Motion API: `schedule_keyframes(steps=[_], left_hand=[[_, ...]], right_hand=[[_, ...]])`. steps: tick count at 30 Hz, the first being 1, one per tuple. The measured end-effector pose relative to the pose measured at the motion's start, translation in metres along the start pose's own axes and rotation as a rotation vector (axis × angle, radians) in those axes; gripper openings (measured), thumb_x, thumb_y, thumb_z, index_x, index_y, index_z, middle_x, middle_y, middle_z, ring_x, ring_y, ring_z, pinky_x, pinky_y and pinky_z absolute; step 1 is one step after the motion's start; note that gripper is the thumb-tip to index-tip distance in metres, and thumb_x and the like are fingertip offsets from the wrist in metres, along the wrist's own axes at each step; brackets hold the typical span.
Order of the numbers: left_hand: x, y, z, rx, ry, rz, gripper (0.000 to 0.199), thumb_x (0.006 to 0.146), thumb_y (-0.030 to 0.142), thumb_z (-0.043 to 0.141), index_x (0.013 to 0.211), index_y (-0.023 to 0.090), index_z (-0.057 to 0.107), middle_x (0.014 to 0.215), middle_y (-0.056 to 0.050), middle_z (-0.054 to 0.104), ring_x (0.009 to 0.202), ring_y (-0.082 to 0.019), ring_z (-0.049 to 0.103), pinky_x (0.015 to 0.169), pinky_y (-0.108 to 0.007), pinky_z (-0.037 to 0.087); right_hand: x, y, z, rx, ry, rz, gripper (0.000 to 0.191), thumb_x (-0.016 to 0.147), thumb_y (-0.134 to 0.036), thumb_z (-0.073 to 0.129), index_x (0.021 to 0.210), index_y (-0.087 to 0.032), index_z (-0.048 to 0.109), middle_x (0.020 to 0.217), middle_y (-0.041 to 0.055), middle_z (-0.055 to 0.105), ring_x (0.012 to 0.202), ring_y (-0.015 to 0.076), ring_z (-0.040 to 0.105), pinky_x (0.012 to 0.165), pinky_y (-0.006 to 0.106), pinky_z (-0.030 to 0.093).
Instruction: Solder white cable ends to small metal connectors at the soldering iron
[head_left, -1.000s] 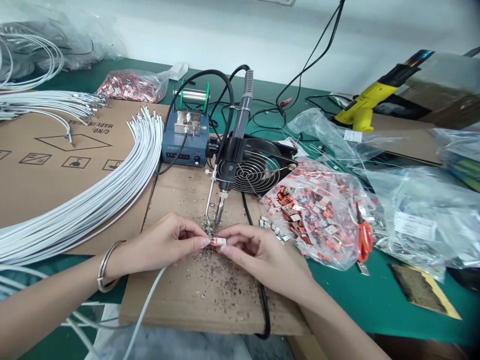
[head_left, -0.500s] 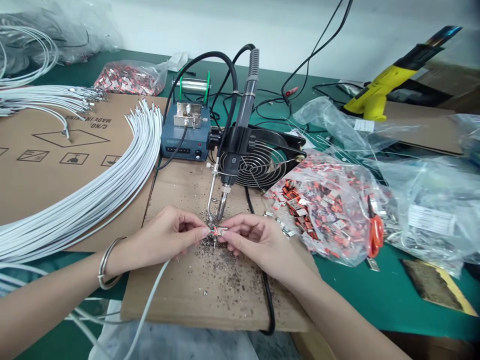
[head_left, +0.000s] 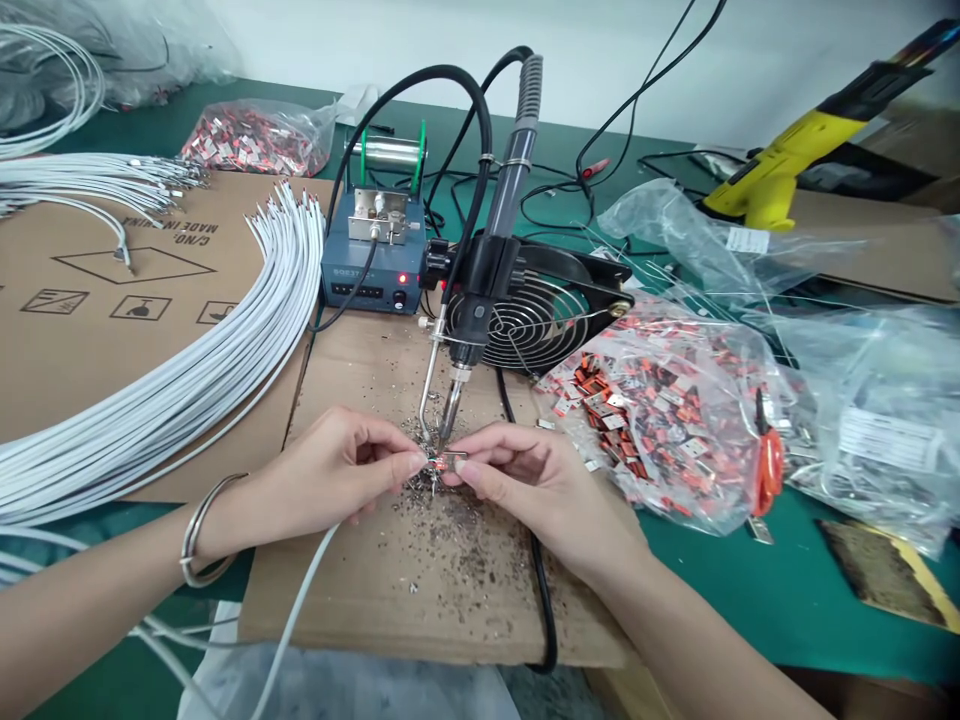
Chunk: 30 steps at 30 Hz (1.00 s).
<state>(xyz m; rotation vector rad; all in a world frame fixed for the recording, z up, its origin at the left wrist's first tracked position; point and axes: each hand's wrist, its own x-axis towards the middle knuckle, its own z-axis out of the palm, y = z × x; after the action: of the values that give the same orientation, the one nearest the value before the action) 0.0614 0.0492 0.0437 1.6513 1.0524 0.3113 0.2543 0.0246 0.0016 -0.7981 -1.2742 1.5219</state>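
My left hand (head_left: pixel 349 465) pinches the end of a white cable (head_left: pixel 300 600), which hangs down from below the hand toward the bottom edge. Between thumb and fingers, my right hand (head_left: pixel 517 480) grips a small orange and metal USB connector (head_left: pixel 445 463). The cable's tip meets the connector, its wires mostly hidden by my fingertips. Just above them is the tip of a soldering iron (head_left: pixel 450 415), clamped in a stand. Beside it a thin metal feed tube (head_left: pixel 429 385) ends close to the iron's tip. Whether the iron touches the joint I cannot make out.
A blue solder feeder (head_left: pixel 367 265) carries a solder spool (head_left: pixel 390 152). Behind the iron stands a black fan (head_left: pixel 536 320). Bagged connectors (head_left: pixel 667 410) and orange scissors (head_left: pixel 768 465) lie right, a yellow heat gun (head_left: pixel 787 165) beyond. Bundled white cables (head_left: pixel 247 370) cover the left cardboard.
A red light now shows on the blue feeder. The whole view has shifted slightly. Both hands keep their hold, with the connector close under the iron's tip.
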Motion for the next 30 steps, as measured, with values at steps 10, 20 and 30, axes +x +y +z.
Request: schedule_keyframes(steps=[10,20,30], left_hand=[[-0.0015,0.0023,0.0012,-0.078,0.001,-0.037,0.028,0.082,0.035,0.052,0.084,0.009,0.062,0.057,0.001,0.05,0.042,-0.003,0.044,0.038,-0.01,0.04],[0.0034,0.0046,0.0022,-0.089,0.028,-0.112,0.027,0.08,0.033,0.053,0.08,0.007,0.059,0.058,0.0,0.05,0.044,-0.005,0.047,0.039,-0.012,0.042],[0.0035,0.0032,-0.0007,-0.081,-0.047,-0.115,0.03,0.081,0.035,0.054,0.071,0.007,0.055,0.056,0.0,0.053,0.043,-0.005,0.05,0.041,-0.012,0.042]], right_hand=[[0.0014,-0.0005,0.0014,0.0,0.014,0.049,0.009,0.077,-0.016,0.064,0.085,-0.012,0.062,0.077,0.0052,0.066,0.07,0.0053,0.062,0.063,0.007,0.047],[0.0001,0.0019,0.0028,-0.108,0.055,0.021,0.01,0.074,-0.018,0.065,0.083,-0.013,0.063,0.075,0.0045,0.065,0.066,0.0054,0.061,0.059,0.009,0.046],[-0.001,0.0014,0.0059,-0.233,0.072,0.057,0.018,0.071,-0.023,0.067,0.081,-0.009,0.062,0.072,0.0068,0.064,0.06,0.0085,0.057,0.053,0.016,0.042]])
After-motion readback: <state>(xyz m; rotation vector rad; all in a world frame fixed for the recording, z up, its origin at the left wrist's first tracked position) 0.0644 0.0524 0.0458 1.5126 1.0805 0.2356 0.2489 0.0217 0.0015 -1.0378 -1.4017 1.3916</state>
